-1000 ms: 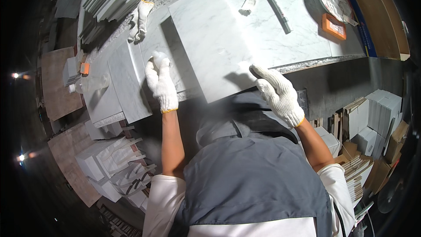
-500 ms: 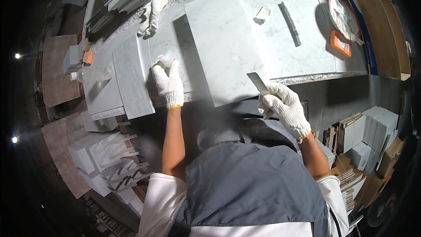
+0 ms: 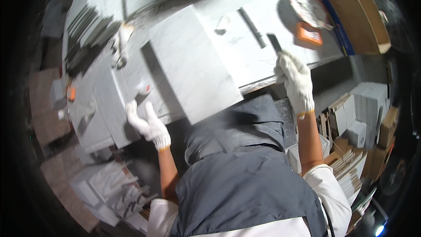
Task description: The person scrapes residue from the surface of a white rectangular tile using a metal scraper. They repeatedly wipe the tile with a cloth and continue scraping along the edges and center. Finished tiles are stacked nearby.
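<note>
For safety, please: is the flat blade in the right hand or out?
In: the blade projects from the right hand, closed around it.

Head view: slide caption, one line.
Gloved right hand grips a thin flat tool; gloved left hand open and empty beside a grey-veined white slab.

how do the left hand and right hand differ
The left hand is open and holds nothing; the right hand grips a dark flat strip. The left hand is left of the central white slab, the right hand to its right. Both wear white gloves.
</note>
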Tool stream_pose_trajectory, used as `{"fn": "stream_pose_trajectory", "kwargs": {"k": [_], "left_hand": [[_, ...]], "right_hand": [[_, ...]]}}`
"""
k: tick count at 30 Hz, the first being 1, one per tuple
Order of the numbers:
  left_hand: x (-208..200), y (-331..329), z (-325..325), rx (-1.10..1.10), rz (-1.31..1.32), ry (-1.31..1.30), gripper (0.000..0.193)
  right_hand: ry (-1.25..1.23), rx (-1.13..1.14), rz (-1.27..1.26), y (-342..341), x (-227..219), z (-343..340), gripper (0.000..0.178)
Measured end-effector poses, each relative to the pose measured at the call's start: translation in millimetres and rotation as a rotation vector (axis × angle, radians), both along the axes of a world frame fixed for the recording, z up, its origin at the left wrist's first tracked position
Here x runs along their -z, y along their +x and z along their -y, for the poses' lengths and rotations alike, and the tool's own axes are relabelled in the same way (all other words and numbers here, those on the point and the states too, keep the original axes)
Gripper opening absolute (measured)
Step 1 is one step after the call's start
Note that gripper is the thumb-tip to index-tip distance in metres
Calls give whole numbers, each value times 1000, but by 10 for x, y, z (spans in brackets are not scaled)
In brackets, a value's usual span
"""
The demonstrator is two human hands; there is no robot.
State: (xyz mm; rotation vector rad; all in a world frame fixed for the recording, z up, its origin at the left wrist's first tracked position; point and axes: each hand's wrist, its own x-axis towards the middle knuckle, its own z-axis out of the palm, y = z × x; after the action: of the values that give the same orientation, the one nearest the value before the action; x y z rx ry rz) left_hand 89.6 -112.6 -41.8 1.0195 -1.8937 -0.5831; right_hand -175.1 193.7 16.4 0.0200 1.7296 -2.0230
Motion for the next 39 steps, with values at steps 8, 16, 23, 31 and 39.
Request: {"fn": "stream_pose_trajectory", "kwargs": {"k": [8, 16, 23, 31, 39], "left_hand": [[-46, -290, -675, 349, 7, 55, 47], [-36, -349, -816, 427, 78, -74, 40], [-37, -359, -790, 421, 93, -73, 38], [-37, -369, -785, 427, 73, -92, 36], [-29, -338, -795, 406, 73, -37, 35]], "right_hand": [[511, 344, -444, -1303, 15, -344, 38], [928, 242, -582, -1792, 386, -348, 36], [843, 227, -530, -1830, 395, -276, 37], [557, 266, -323, -1827, 365, -281, 35], [324, 280, -216, -1864, 401, -372, 31]]}}
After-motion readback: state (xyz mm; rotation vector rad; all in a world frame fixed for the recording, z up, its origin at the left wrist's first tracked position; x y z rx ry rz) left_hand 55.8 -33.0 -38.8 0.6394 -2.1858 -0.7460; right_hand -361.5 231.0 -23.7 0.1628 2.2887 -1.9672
